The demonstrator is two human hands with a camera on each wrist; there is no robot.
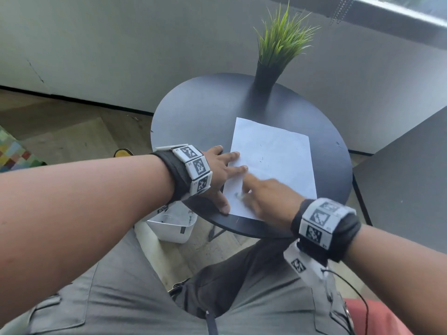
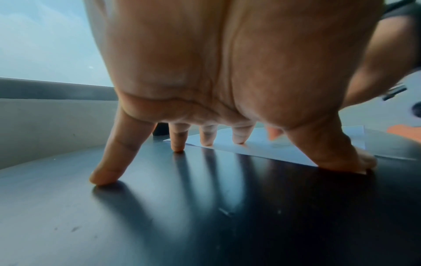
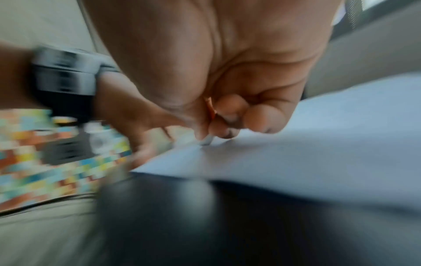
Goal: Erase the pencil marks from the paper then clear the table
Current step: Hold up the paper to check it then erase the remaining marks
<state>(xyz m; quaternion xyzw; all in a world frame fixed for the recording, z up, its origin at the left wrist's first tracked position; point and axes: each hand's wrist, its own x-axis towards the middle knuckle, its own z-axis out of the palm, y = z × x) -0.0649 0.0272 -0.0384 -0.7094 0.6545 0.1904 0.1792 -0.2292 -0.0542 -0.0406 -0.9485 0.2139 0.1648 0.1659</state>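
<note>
A white sheet of paper point(image 1: 273, 163) lies on the round black table point(image 1: 200, 117), with a few faint pencil marks near its middle. My left hand point(image 1: 222, 170) is spread flat, fingertips point(image 2: 238, 138) and thumb pressing the paper's left edge point(image 2: 262, 149) onto the table. My right hand point(image 1: 263, 194) is blurred over the near left part of the sheet. In the right wrist view its fingers pinch a small eraser point(image 3: 207, 140) with an orange part, its pale tip touching the paper point(image 3: 296, 153).
A black vase with green grass-like plant point(image 1: 273, 56) stands at the table's far side. A white bin point(image 1: 174, 226) sits on the floor under the table's left edge. A dark panel point(image 1: 406, 180) stands to the right. My knees are close to the table's near edge.
</note>
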